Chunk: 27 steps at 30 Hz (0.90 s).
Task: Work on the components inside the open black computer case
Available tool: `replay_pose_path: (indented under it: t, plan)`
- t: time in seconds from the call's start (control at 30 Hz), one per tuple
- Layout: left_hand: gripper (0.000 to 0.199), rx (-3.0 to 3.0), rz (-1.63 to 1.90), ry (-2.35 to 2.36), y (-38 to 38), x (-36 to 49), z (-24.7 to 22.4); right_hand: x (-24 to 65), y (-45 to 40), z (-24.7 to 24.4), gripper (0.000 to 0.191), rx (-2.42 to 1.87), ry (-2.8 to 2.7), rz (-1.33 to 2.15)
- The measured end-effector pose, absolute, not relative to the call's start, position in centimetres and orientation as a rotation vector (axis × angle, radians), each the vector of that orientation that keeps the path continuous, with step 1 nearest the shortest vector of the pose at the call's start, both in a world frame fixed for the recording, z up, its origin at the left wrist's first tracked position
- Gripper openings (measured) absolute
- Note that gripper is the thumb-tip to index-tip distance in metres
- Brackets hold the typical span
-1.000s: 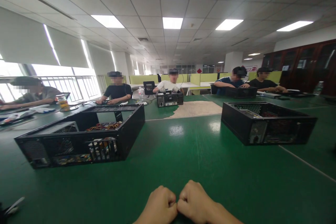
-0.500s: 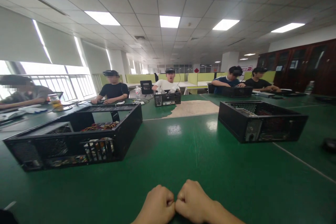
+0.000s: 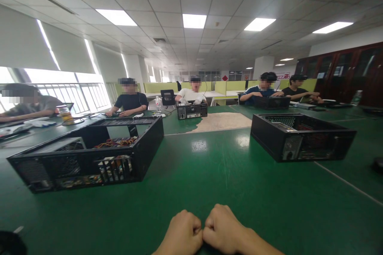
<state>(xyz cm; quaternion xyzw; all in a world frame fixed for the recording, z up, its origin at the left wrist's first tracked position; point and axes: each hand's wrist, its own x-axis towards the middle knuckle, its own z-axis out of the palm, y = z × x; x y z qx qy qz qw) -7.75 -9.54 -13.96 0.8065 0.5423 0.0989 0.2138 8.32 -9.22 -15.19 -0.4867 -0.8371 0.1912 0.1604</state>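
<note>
A wide, open-topped black metal computer case (image 3: 152,147) lies on the glossy green tabletop (image 3: 209,179) ahead and to the left; it holds a grey boxy power supply (image 3: 60,146) and tangled red and yellow wires (image 3: 122,142). A second open black metal computer case (image 3: 265,139) lies ahead to the right, its inside too dark to tell most parts apart. Farther off, a co-worker's pale-gloved hands (image 3: 200,99) reach to a smaller black case (image 3: 191,113).

The bare left hand (image 3: 183,231) and bare right hand (image 3: 223,227) are fists, fingers curled tightly in, touching each other between the two nearer cases, well apart from both.
</note>
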Motion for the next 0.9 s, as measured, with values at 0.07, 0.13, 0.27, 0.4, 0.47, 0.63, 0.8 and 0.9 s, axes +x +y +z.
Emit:
replay_pose_path:
  t: [0.07, 0.13, 0.27, 0.4, 0.47, 0.63, 0.8, 0.9]
  plan:
    - [0.022, 2.246, 0.269, 1.489, -9.54, -7.72, -13.79, 8.35, -9.20, -15.21, 0.018, -1.376, -2.402, 0.544]
    - [0.023, 2.267, 0.289, 1.478, -9.56, -7.74, -13.71, 8.37, -9.17, -15.23, 0.018, -1.348, -2.418, 0.532]
    - [0.024, 2.262, 0.288, 1.486, -9.63, -7.83, -13.88, 8.35, -9.17, -15.27, 0.019, -1.356, -2.422, 0.535]
    - [0.023, 2.271, 0.331, 1.485, -9.65, -7.84, -14.20, 8.38, -9.16, -15.24, 0.019, -1.333, -2.413, 0.494]
    - [0.023, 2.282, 0.338, 1.475, -9.65, -7.81, -14.20, 8.39, -9.17, -15.17, 0.019, -1.324, -2.413, 0.488]
    - [0.023, 2.251, 0.256, 1.487, -9.64, -7.58, -13.64, 8.25, -9.19, -15.26, 0.018, -1.400, -2.400, 0.519]
    - [0.024, 2.233, 0.173, 1.519, -9.49, -7.44, -13.38, 8.24, -9.02, -15.72, 0.017, -1.438, -2.429, 0.510]
    - [0.023, 2.232, 0.179, 1.516, -9.40, -7.42, -13.46, 8.26, -8.91, -15.88, 0.017, -1.437, -2.425, 0.504]
